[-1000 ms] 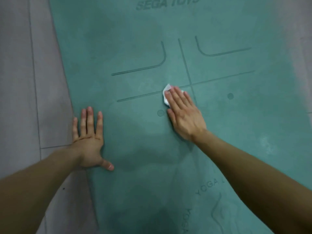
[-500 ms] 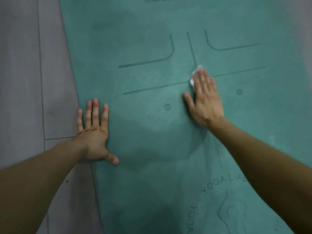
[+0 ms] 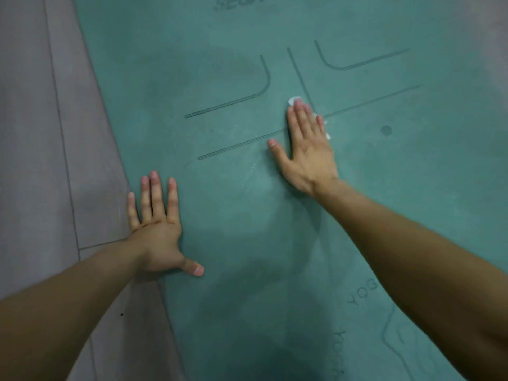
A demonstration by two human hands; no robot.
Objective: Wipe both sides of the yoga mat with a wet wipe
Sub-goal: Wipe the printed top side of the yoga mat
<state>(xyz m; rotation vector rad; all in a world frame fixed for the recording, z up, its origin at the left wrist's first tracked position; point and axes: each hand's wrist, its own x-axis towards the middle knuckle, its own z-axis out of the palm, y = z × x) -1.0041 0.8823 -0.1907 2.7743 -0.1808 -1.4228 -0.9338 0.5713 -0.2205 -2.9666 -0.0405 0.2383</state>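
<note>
Flat, fingers straight, right hand (image 3: 308, 149) presses wet wipe (image 3: 293, 100); left hand (image 3: 156, 229) splays on yoga mat (image 3: 247, 243).

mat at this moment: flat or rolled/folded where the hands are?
Flat. The yoga mat lies spread on the floor, its printed lines unbroken, under the left hand and the right hand, which presses the wet wipe.

Teal yoga mat (image 3: 275, 243) lying flat and unrolled on the grey tiled floor (image 3: 41, 160), running from near to far, its left edge slanting across the tiles. Its upper face bears grooved alignment lines, a dot at right, and embossed lettering at the far and near ends. White wet wipe (image 3: 294, 100), crumpled, lying on the mat where the lines cross, only its edges visible.
</note>
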